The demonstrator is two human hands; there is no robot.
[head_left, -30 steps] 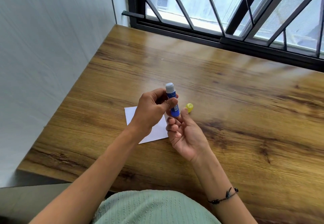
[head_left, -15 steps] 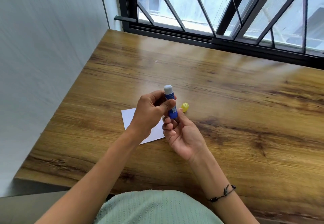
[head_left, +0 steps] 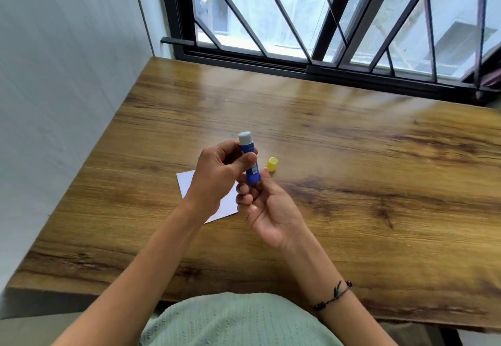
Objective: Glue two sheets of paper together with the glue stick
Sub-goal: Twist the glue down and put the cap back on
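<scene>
I hold an uncapped blue glue stick (head_left: pixel 250 160) upright above the table, its pale glue tip pointing up. My left hand (head_left: pixel 217 180) grips its middle between thumb and fingers. My right hand (head_left: pixel 267 207) pinches its bottom end with thumb and fingertips, palm turned up. The yellow cap (head_left: pixel 272 163) stands on the wooden table (head_left: pixel 352 183) just right of the stick. White paper (head_left: pixel 187 183) lies flat under my hands, mostly hidden by the left hand; I cannot tell whether it is one sheet or two.
A white wall runs along the table's left edge. A black-framed window with a metal grille (head_left: pixel 325 20) stands behind the far edge. The table's near edge is against my green shirt (head_left: pixel 238 321).
My hands and the glue stick keep the same pose; only the head camera has shifted, so the scene sits slightly differently in the frame.
</scene>
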